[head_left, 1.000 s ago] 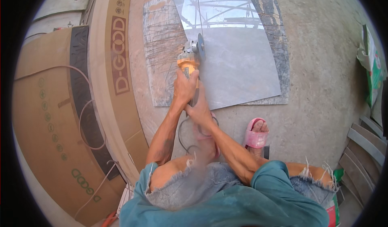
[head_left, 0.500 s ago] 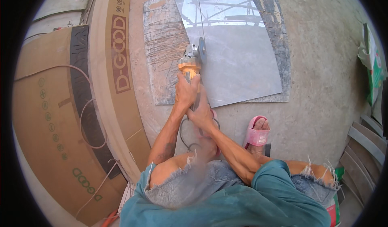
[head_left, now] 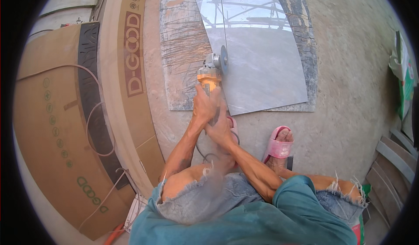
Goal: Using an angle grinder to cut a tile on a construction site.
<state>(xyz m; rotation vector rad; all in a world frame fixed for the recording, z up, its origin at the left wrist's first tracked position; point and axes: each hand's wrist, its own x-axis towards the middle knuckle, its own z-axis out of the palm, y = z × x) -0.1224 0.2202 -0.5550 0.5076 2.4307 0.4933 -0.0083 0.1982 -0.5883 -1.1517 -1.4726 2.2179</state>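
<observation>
Both my hands are wrapped round an orange-and-grey angle grinder (head_left: pixel 208 76). My left hand (head_left: pixel 205 104) is closed on its body just behind the metal head. Nearer to me, my right hand (head_left: pixel 220 130) is closed round the rear of the body. The round disc (head_left: pixel 224 60) stands on edge at the left part of a glossy grey tile (head_left: pixel 266 77). A thin dark line (head_left: pixel 225 24) runs from the disc to the far end of the tile. Beneath the tile lies a worn, scored board (head_left: pixel 181 61).
Long cardboard boxes (head_left: pixel 146 153) line the left side, with a thin cable (head_left: pixel 88 114) looping over them. A dark cord (head_left: pixel 201 153) curls below my hands. My pink sandal (head_left: pixel 279 148) is planted right of them. Curved grey strips (head_left: pixel 388 171) and a green-white bag (head_left: pixel 403 77) are at right.
The grinder has come slightly toward me along the tile, both hands moving with it. The whole view has also shifted a little.
</observation>
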